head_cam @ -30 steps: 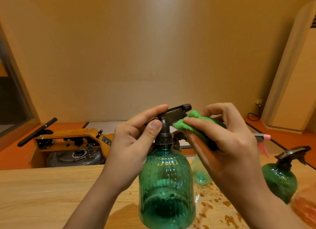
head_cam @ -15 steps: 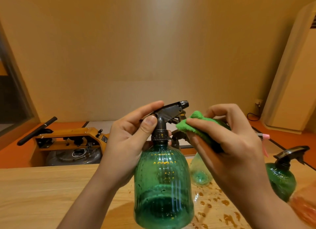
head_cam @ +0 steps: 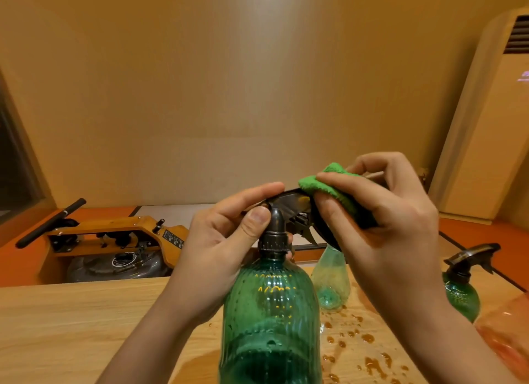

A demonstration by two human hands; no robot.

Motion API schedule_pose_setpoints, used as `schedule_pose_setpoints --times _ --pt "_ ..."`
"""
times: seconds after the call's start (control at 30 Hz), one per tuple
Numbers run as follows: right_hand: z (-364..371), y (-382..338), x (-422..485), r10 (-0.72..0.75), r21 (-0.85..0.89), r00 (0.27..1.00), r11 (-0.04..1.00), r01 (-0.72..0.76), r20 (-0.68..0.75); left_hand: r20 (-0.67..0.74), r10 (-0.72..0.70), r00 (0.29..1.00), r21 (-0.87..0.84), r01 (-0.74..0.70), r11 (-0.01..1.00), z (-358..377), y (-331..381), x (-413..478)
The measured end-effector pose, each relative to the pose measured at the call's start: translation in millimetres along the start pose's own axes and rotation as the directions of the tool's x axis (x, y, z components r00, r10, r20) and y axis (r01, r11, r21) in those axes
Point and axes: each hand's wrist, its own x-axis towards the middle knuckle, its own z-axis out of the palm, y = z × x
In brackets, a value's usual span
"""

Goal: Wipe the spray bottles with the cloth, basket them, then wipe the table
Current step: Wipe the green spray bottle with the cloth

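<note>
Left hand is wrapped round the neck of a ribbed green spray bottle, thumb on the black trigger head. Right hand pinches a green cloth against that head's nozzle end. Just below the right hand sits a pale clear bottle, wet drops on the wooden table, another green sprayer further right.

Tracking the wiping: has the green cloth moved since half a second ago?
Yes. The green cloth rose, judged against the pale bottle standing behind, onto the dark spray head.
</note>
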Motion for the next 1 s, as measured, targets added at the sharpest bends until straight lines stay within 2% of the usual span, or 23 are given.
schedule_pose_setpoints --times 0.13,0.23,0.5,0.73,0.9,1.0 --pt "-1 -1 -18 -0.038 -0.036 0.992 0.998 0.043 0.123 -0.058 0.013 0.998 0.01 -0.013 1.0 -4 1 2" --pt "-3 2 -29 -0.021 -0.042 0.987 0.999 0.028 0.162 -0.083 0.023 0.996 0.039 -0.02 0.999 -7 1 5" --pt "-1 -4 -25 0.004 -0.013 0.994 1.0 -0.003 0.111 -0.043 0.02 0.999 0.021 -0.019 1.0 0 -1 1" --pt "-8 2 -36 0.046 0.005 0.992 0.999 -0.047 0.116 -0.112 0.026 0.993 0.006 -0.025 1.0 -8 1 3" --pt "-2 -1 -30 0.036 0.002 0.995 0.999 -0.036 0.098 -0.049 0.012 0.999 0.032 -0.011 0.999 2 -4 -1" --pt "-2 2 -34 0.054 0.034 0.994 0.998 -0.058 0.099 -0.076 0.015 0.997 0.007 -0.015 1.0 -2 -2 1"
